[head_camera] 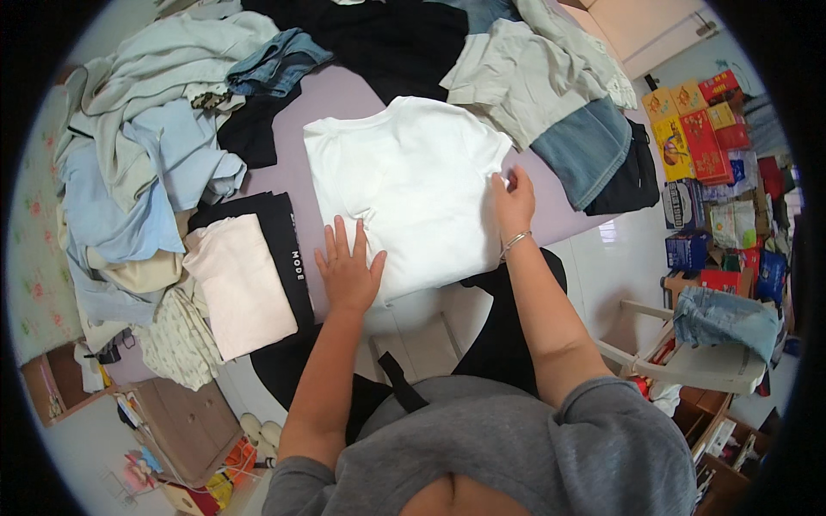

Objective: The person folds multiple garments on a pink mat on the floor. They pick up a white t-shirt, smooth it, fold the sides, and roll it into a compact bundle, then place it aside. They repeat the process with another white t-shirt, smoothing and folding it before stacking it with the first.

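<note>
A white T-shirt (413, 187) lies spread in front of me on a bed with a pale purple sheet (290, 174). Its left side is partly folded in, with a small bunch of creases near the middle left. My left hand (348, 264) rests flat on that side, fingers spread. At the shirt's right edge, just under the sleeve, my right hand (516, 197) has its thumb and fingers at the fabric; whether they pinch it is hard to see. Left of the shirt, a folded pale pink garment (245, 284) lies on a folded black garment (284, 219) with white lettering.
Heaped clothes, with a light blue shirt (129, 200) among them, cover the bed's left side. Beige shorts (523, 77) and a denim garment (581, 155) lie at the right. Stacked boxes (703, 148) and a white chair (703, 371) holding folded jeans (726, 319) stand farther right.
</note>
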### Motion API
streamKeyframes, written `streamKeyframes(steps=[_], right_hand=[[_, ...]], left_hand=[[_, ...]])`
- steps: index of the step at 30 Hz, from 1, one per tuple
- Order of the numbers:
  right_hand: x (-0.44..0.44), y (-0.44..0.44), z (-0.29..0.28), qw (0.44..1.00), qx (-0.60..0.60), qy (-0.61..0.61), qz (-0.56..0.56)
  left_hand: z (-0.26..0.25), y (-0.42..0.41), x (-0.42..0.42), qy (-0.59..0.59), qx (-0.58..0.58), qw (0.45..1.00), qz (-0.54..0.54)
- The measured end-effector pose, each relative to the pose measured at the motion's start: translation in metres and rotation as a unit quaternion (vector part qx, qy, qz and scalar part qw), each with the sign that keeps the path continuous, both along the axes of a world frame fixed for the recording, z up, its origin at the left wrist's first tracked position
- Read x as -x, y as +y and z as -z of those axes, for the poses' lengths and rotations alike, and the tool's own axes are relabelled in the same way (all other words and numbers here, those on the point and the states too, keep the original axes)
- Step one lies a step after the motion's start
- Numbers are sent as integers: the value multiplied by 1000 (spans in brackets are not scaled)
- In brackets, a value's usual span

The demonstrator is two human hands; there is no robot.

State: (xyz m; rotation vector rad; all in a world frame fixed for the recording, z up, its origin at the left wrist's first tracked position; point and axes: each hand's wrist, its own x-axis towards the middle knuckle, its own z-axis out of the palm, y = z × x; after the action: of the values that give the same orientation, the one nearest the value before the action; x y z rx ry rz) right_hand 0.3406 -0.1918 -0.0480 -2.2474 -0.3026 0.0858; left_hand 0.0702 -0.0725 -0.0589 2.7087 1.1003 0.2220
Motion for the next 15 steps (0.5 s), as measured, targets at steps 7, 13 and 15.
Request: streamKeyframes(steps=[7, 13, 15], right_hand=[[-47, 11, -9, 921, -205, 326, -51], [6, 63, -34, 979, -160, 52, -115], [46, 65, -40, 938, -210, 123, -247]], left_hand=[[-35, 18, -45, -174, 65, 982, 21], [-73, 18, -107, -334, 660, 665, -104], [-69, 22, -124, -390, 759, 515, -81]])
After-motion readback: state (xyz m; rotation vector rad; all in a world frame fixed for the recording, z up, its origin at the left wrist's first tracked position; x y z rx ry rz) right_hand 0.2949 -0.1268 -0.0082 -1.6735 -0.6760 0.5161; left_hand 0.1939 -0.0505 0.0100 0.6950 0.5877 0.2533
